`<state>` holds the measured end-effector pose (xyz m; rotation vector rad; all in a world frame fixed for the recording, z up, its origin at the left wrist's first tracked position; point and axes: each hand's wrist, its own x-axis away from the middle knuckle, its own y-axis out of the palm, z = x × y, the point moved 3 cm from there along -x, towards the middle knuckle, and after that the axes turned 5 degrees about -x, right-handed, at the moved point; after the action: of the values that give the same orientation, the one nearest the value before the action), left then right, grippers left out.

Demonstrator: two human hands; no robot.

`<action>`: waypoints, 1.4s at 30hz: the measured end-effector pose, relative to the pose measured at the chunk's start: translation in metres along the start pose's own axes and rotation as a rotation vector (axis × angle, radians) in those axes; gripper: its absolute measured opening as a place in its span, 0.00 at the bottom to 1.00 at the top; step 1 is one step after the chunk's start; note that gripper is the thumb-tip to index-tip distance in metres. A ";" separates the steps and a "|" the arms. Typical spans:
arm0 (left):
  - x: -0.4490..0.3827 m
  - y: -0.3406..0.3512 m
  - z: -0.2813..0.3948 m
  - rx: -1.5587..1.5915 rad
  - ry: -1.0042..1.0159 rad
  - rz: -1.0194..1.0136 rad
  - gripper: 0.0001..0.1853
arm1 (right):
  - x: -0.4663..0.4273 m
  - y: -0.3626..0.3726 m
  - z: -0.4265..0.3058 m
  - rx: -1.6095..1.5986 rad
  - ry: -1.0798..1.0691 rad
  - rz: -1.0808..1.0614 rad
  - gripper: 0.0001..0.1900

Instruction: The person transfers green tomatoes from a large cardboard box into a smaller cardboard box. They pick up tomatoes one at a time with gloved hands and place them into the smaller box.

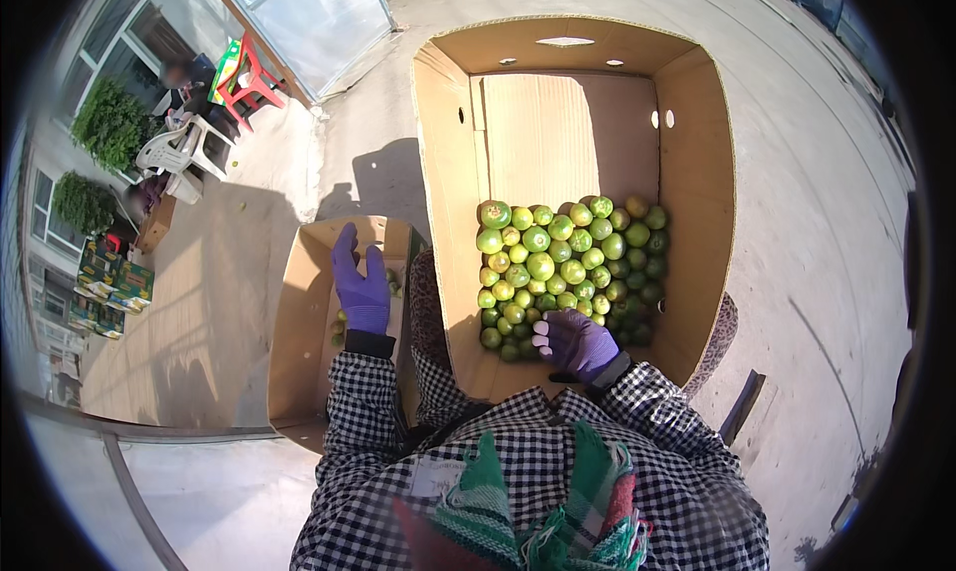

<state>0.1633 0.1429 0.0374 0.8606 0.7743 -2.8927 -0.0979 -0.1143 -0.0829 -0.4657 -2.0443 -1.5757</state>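
Note:
A large open cardboard box (pixel 694 168) stands before me, its near half covered by many green and yellowish citrus fruits (pixel 540 265). My right hand (pixel 579 345), in a purple glove with pale fingertips, is over the near edge of the fruits, fingers curled; whether a fruit is in it is hidden. To the left is a smaller cardboard box (pixel 295 332) with a few green fruits (pixel 338 328) showing inside. Over that box my left hand (pixel 362 287), also in a purple glove, reaches with fingers apart, and no fruit shows in it.
Concrete ground (pixel 806 220) surrounds the boxes. At the upper left are a red plastic chair (pixel 254 85), a white plastic chair (pixel 168 153), seated people and potted plants. Stacked printed cartons (pixel 112 280) stand farther left. A dark bar (pixel 743 407) lies at the right.

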 end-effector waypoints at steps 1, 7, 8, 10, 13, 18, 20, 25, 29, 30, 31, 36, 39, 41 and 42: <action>0.004 0.001 -0.053 -0.050 -0.138 -0.072 0.26 | 0.000 0.000 0.000 0.014 0.005 0.012 0.19; 0.086 0.019 -0.243 -0.414 -0.536 -0.606 0.28 | 0.008 0.009 0.003 0.144 0.000 0.005 0.25; 0.095 0.028 -0.248 -0.459 -0.582 -0.676 0.28 | 0.002 0.000 0.004 0.102 0.020 -0.095 0.27; 0.117 0.036 -0.264 -0.490 -0.637 -0.793 0.28 | 0.009 0.009 0.011 0.205 -0.002 -0.145 0.29; 0.140 0.055 -0.287 -0.427 -0.750 -1.041 0.26 | 0.029 0.045 0.017 0.559 -0.070 -0.217 0.29; 0.180 0.075 -0.323 -0.297 -0.695 -1.124 0.27 | 0.037 0.077 0.035 1.346 -0.198 -0.205 0.22; 0.188 0.077 -0.330 -0.280 -0.723 -1.118 0.27 | 0.036 0.076 0.041 1.368 -0.247 -0.179 0.20; 0.192 0.080 -0.341 -0.263 -0.751 -1.108 0.27 | 0.025 0.076 0.064 1.610 -0.529 -0.177 0.18; 0.195 0.083 -0.345 -0.257 -0.767 -1.098 0.28 | 0.016 0.080 0.070 1.733 -0.692 -0.267 0.18; 0.196 0.084 -0.345 -0.257 -0.779 -1.109 0.28 | 0.014 0.083 0.069 1.730 -0.703 -0.266 0.18; 0.197 0.082 -0.345 -0.259 -0.772 -1.092 0.28 | 0.013 0.085 0.069 1.727 -0.715 -0.266 0.18; 0.194 0.079 -0.333 -0.256 -0.751 -1.077 0.28 | 0.011 0.080 0.063 1.695 -0.649 -0.245 0.17; 0.195 0.076 -0.328 -0.265 -0.748 -1.105 0.28 | 0.016 0.087 0.060 1.687 -0.619 -0.244 0.17; 0.192 0.078 -0.325 -0.269 -0.734 -1.128 0.28 | 0.019 0.086 0.059 1.673 -0.600 -0.228 0.17; 0.194 0.076 -0.326 -0.267 -0.738 -1.122 0.28 | 0.017 0.086 0.059 1.675 -0.585 -0.239 0.17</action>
<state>0.1762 0.2507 -0.3340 -0.9610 1.8391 -3.2568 -0.0746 -0.0351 -0.0170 0.0313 -3.0103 0.6273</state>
